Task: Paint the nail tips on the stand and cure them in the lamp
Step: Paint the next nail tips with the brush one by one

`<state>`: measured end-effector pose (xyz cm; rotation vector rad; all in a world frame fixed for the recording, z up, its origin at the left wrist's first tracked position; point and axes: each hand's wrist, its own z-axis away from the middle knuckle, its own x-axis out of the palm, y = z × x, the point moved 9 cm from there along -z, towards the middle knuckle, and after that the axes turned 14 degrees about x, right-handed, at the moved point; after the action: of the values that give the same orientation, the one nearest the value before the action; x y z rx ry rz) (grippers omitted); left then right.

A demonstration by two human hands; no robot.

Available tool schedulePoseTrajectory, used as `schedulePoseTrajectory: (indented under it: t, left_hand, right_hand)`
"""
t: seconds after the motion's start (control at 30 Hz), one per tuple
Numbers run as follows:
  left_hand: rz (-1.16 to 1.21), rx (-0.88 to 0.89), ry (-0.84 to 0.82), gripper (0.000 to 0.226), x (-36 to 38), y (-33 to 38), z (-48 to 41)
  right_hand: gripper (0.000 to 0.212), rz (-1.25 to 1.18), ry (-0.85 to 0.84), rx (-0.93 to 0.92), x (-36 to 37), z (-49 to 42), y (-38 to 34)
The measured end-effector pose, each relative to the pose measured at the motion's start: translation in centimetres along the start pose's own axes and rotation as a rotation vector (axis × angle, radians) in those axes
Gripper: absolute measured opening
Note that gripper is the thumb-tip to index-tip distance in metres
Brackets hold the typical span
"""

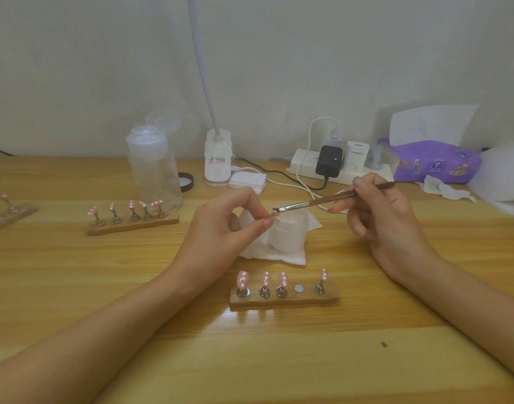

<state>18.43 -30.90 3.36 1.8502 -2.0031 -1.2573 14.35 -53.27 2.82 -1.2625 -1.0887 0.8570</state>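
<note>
A wooden stand [283, 300] lies near me at the centre, with several pink nail tips with white dots on metal pegs and one bare magnet spot [299, 288]. My left hand [220, 231] pinches a small nail tip holder [269, 219] between thumb and forefinger above the table. My right hand [386, 220] grips a thin brush [331, 199], whose bristles touch the piece in my left hand. Just behind the brush tip stands a small white jar [289, 234] on a tissue.
A second stand [133, 224] of pink tips sits to the left, a third [8, 212] at the left edge. At the back are a clear pump bottle [153, 170], a white lamp base [217, 158], a power strip [337, 167] with cables, and a purple tissue pack [436, 161].
</note>
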Motion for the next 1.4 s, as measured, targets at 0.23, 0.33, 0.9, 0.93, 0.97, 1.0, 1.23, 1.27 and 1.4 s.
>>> schedulePoseTrajectory:
  t: [0.23, 0.33, 0.9, 0.93, 0.97, 1.0, 1.23, 1.27, 1.4]
  left_hand:
    - [0.006, 0.000, 0.000, 0.012, 0.05, 0.09, -0.08]
    - [0.005, -0.003, 0.004, 0.012, 0.03, 0.07, -0.08]
    - [0.017, -0.003, -0.001, 0.011, 0.07, 0.13, -0.06]
    - [0.017, -0.001, -0.002, 0.011, 0.08, 0.16, -0.06]
    - [0.012, 0.001, -0.006, 0.011, 0.10, 0.21, -0.06]
    - [0.006, 0.002, -0.009, 0.011, 0.09, 0.23, -0.06]
    - [0.012, -0.008, -0.007, 0.011, 0.13, 0.04, -0.05]
    - [0.017, -0.007, -0.006, 0.011, 0.12, 0.02, -0.05]
    - [0.021, -0.005, -0.007, 0.011, 0.11, 0.01, -0.03]
  right_hand:
    - [0.022, -0.024, -0.036, -0.032, 0.10, 0.13, -0.33]
    - [0.023, 0.000, 0.006, -0.018, -0.19, -0.07, 0.02]
    - [0.023, -0.005, -0.002, -0.011, -0.26, -0.16, 0.15]
    - [0.024, -0.003, 0.020, -0.005, -0.51, -0.25, 0.25]
    - [0.024, -0.008, 0.031, -0.005, -0.67, -0.27, 0.26]
    - [0.024, -0.022, 0.026, -0.011, -0.71, -0.25, 0.15]
    - [0.025, -0.001, 0.038, 0.003, -0.56, -0.27, 0.30]
    - [0.025, -0.011, 0.045, 0.002, -0.70, -0.30, 0.28]
    - [0.023, -0.012, -0.008, -0.008, -0.24, -0.17, 0.07]
